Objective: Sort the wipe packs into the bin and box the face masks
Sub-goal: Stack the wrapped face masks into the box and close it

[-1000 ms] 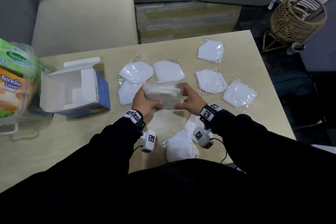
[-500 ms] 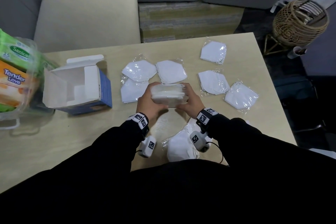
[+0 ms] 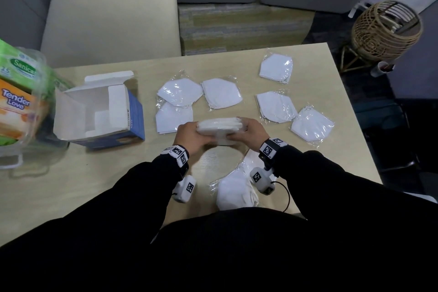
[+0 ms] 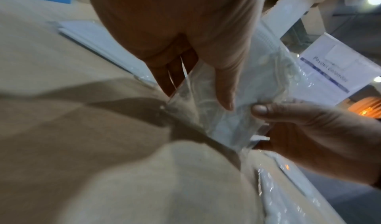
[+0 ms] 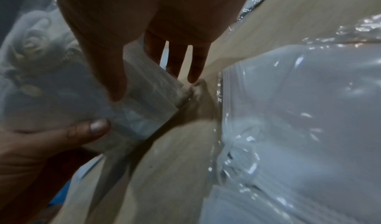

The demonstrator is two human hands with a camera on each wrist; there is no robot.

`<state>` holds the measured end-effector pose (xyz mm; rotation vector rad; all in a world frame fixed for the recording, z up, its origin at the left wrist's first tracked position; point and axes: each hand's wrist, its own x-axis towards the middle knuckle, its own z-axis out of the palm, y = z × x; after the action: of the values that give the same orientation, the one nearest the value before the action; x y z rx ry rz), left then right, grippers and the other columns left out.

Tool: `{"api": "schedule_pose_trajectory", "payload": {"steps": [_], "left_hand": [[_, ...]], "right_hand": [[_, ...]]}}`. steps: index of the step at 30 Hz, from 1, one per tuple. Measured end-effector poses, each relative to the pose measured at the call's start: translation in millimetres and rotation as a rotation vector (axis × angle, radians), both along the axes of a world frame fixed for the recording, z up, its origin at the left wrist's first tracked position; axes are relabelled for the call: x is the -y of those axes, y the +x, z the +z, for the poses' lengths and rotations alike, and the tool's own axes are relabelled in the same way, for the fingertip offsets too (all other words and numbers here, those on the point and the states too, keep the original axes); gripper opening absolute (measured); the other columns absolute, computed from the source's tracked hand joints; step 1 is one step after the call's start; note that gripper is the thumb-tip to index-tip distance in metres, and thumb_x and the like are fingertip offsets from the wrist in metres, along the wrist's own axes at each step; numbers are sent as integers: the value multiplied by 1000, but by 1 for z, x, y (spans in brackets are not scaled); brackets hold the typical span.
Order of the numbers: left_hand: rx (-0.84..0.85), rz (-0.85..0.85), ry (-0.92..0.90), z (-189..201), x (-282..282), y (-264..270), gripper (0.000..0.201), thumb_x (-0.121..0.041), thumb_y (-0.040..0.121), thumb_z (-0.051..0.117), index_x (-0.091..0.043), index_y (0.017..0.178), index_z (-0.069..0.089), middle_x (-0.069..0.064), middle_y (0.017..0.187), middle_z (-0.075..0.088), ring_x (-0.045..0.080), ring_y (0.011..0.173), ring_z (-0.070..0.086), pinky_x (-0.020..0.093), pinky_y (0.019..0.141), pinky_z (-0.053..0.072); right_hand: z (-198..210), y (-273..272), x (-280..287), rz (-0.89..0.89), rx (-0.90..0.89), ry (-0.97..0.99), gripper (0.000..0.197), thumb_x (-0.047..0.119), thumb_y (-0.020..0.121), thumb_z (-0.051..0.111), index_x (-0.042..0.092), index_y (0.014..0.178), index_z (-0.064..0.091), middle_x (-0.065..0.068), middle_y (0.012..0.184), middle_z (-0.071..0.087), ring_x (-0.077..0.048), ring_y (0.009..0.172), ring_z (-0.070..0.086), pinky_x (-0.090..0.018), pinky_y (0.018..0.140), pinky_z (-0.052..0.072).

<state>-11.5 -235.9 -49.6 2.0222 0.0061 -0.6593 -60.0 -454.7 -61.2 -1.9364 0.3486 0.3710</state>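
Both hands hold a stack of bagged white face masks (image 3: 220, 127) just above the table's middle. My left hand (image 3: 189, 134) grips its left end, thumb on the near side. My right hand (image 3: 248, 131) grips the right end. In the left wrist view the stack (image 4: 237, 97) stands on edge between the left thumb and fingers, with the right thumb against it. The right wrist view shows the same stack (image 5: 144, 100) held the same way. Several bagged masks (image 3: 276, 107) lie loose on the table. The open blue mask box (image 3: 99, 111) lies on its side at left.
A clear bin (image 3: 35, 135) with green and orange wipe packs (image 3: 16, 102) stands at the table's left edge. Two more bagged masks (image 3: 234, 190) lie near the front edge under my right wrist. A beige chair (image 3: 109, 24) is behind the table, a wicker basket (image 3: 386, 28) on the floor at right.
The mask stack has stayed between both hands at the table's middle; the hands have shifted slightly on it and turned it a little.
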Motion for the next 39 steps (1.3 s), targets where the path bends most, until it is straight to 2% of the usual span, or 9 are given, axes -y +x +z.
{"api": "schedule_pose_trajectory", "payload": {"steps": [3,6,8,13,20,23,27,32,39], "left_hand": [[-153,42,-153,9,8,5,52,-15,59,97,-16,106,74,-3,94,79,10,88,76,20,75,59],[-288,133,-351,16,20,10,64,11,68,83,-9,125,64,11,113,77,29,107,74,42,87,62],[-337,141,-415,20,30,13,55,18,73,75,-8,121,66,12,111,78,28,104,75,40,87,62],[-441,138,-436,14,36,18,45,15,77,74,-7,116,71,14,112,78,33,107,74,45,96,58],[-492,119,-301,0,27,19,73,-5,54,87,-8,124,68,10,111,78,36,112,72,48,95,56],[-511,94,-273,-9,21,21,83,-15,42,90,-12,122,69,8,110,79,39,115,70,44,93,52],[-520,1,-281,1,13,22,64,1,56,84,-9,119,71,13,113,78,39,115,70,51,104,53],[-567,-85,-289,4,9,29,51,21,75,68,0,122,67,18,115,76,33,104,74,42,91,60],[-381,-135,-37,-2,10,32,73,-9,62,92,-20,124,56,3,112,73,24,100,73,39,77,60]], "right_hand": [[17,7,3,-19,-102,159,24,3,85,77,3,108,73,0,83,78,-9,73,73,-26,69,56],[25,13,0,-62,-130,294,30,6,84,77,7,114,72,-6,97,80,-21,87,75,-36,80,62],[28,16,-2,-177,-140,402,36,13,83,83,7,116,71,-14,109,78,-29,97,76,-44,86,61],[31,12,1,-288,-131,421,17,16,88,81,10,100,70,5,77,78,-8,69,75,-22,60,55],[17,4,-2,-315,-258,607,38,-2,89,72,-6,126,66,-21,120,74,-37,112,72,-43,93,58],[15,1,-4,-325,-288,568,33,4,89,75,-6,119,69,-18,108,78,-34,99,76,-43,87,60],[16,-2,-2,-340,-362,589,14,7,94,71,-1,104,66,-2,65,70,-15,50,66,-24,43,48],[17,-1,1,-268,-437,543,33,11,90,76,-2,118,67,-11,86,73,-23,64,71,-33,52,58],[20,3,2,-256,-376,352,29,9,84,81,-2,109,71,-6,73,72,-20,58,69,-29,52,56]]}}
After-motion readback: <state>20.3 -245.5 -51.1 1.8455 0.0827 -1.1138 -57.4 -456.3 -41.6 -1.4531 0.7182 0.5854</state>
